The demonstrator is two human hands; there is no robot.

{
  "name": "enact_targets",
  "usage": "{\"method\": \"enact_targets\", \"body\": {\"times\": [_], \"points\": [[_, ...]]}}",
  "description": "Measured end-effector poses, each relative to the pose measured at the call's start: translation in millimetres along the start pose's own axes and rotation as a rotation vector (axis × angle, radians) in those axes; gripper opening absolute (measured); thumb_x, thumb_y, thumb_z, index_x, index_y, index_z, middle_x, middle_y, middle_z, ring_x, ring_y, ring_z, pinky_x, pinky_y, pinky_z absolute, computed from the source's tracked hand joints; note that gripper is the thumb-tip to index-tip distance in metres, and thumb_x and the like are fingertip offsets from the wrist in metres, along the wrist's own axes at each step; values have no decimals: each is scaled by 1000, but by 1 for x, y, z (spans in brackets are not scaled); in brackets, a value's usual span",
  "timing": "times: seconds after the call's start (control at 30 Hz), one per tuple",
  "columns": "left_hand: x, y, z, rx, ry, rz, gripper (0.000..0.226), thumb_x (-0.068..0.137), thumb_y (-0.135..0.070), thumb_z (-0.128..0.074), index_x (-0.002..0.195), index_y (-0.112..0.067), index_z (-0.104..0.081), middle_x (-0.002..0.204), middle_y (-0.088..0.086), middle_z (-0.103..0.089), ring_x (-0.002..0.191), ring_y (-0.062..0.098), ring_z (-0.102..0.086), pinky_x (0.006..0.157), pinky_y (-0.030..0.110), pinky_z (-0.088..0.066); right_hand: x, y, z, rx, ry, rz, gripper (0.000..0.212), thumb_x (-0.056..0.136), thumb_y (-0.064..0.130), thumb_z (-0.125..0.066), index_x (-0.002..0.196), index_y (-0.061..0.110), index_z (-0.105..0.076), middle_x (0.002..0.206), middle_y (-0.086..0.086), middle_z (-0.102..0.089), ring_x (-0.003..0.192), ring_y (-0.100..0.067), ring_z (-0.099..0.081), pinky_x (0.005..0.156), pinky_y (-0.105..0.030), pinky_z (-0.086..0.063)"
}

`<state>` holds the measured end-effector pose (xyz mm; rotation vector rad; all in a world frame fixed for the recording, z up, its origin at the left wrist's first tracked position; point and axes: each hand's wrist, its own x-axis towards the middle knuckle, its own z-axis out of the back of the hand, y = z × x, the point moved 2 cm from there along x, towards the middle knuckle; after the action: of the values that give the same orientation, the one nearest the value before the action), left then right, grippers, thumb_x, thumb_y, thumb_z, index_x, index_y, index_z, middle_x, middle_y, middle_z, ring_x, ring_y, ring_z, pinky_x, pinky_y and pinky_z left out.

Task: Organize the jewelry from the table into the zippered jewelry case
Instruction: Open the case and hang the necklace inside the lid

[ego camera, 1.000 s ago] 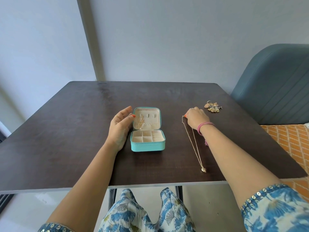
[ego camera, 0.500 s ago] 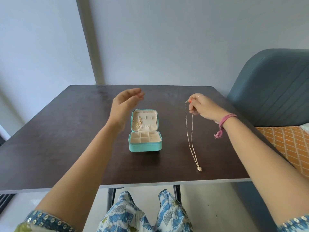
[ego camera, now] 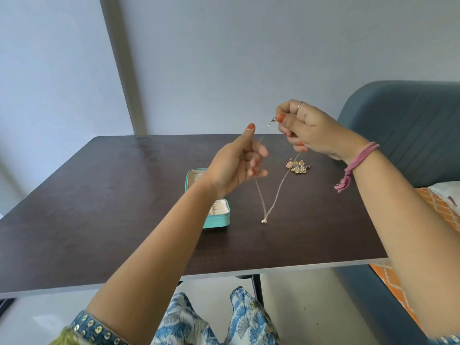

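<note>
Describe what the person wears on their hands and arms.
The left hand and right hand have orange-red painted nails. The right hand bears a thin ring; its wrist has a pink thread band with a frayed tail. Both arms end in blue patterned sleeves trimmed with round sequins.

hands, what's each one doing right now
Left hand: fingers loosely curled at the necklace chain; grip cannot be told.
Right hand: pinching the necklace's clasp end.
</note>
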<state>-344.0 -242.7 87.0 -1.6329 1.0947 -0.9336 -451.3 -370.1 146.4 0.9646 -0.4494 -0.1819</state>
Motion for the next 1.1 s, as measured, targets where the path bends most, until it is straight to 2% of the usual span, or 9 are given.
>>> {"method": "enact_targets", "body": {"times": [0.2,0.33,0.43,0.53,0.63,0.7,0.87,1.0,1.1], "points": [[-8,-13,10,-371,-16,-68,39,96,-37,-49,63,-17,-55,52,-6,-30,45,9,-24,51,21,-37,-4,-13,17,3,-143,-30,16,103,18,-41,90,22,-49,68,3,-41,47,-5,-27,41,-16,-23],[-7,-21,17,-591,-79,-151,28,95,-28,-50,70,-16,-56,52,-8,-32,44,7,-26,50,18,-35,-11,-22,8,-283,-45,-59,9,99,26,-50,93,27,-56,74,8,-54,57,0,-48,54,-10,-38],[-3,-23,26,-710,-196,-218,23,98,-22,-48,82,-13,-60,52,-8,-41,44,5,-36,52,17,-41,-19,-27,-3,-450,69,-86,16,90,48,-58,97,36,-66,79,11,-65,69,-3,-57,71,-19,-45],[-3,-21,34,-751,-277,-273,19,99,-19,-48,101,-7,-63,75,-3,-67,64,7,-63,70,22,-55,-28,-20,-17,-532,160,-53,17,92,44,-56,97,38,-71,69,9,-59,57,0,-46,57,-13,-36],[-4,-14,37,-689,-268,-288,23,100,-15,-43,116,-5,-57,110,8,-70,102,18,-69,93,31,-52,-36,-8,-35,-609,244,-12,19,95,41,-54,101,36,-70,72,10,-61,62,0,-52,57,-10,-37],[-4,-11,34,-571,-267,-268,20,100,-14,-41,113,-7,-55,119,11,-67,110,22,-65,98,34,-49,-39,2,-44,-606,286,14,20,95,41,-54,103,33,-70,76,12,-64,67,-4,-56,59,-14,-40],[-5,-6,22,-315,-191,-144,18,100,-17,-41,109,-7,-54,103,8,-72,95,20,-70,87,31,-53,-30,32,-43,-329,126,83,18,96,29,-55,97,20,-71,66,4,-56,54,-5,-49,55,-14,-43],[-11,-2,14,-161,-100,-57,31,102,-25,-37,112,-9,-62,110,9,-71,96,19,-70,98,32,-47,-15,34,-35,-128,-8,34,19,97,26,-54,94,16,-69,52,14,-49,54,-10,-45,51,-18,-38],[-16,-2,12,-104,-52,-14,39,102,-32,-36,117,-6,-61,105,10,-72,75,15,-68,97,34,-47,-7,27,-31,-24,-56,-28,22,97,28,-55,96,11,-69,55,7,-43,47,-7,-40,49,-17,-35]]}}
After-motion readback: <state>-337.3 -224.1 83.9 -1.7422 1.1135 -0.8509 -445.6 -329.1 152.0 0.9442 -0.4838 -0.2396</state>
